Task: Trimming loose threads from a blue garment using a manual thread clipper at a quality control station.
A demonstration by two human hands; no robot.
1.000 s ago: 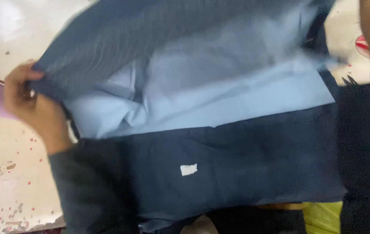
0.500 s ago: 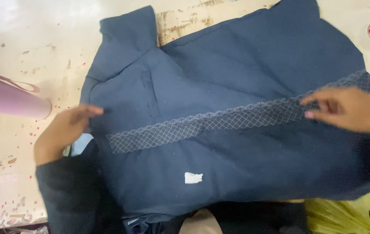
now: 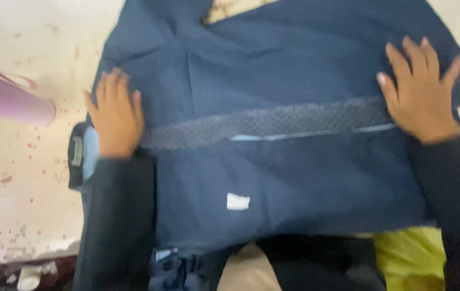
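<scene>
We counted one dark blue garment (image 3: 294, 70), spread flat on one pale, speckled table (image 3: 19, 178) and filling most of the view. One quilted grey band (image 3: 273, 121) ran across the garment from side to side, and one small white tag (image 3: 237, 201) lay on the cloth below that band. We had two hands on the garment. Our left hand (image 3: 114, 116) lay palm down with fingers spread at the band's left end, pressing the cloth flat and pinching nothing. Our right hand (image 3: 421, 94) lay palm down with fingers fanned at the band's right end, likewise gripping nothing. Both arms wore dark sleeves. One pink cylinder (image 3: 9, 99) lay on the table well to the left of the garment; we could not tell whether it held anything. One yellow-green piece (image 3: 410, 253) showed below the garment's lower right edge, blurred.
</scene>
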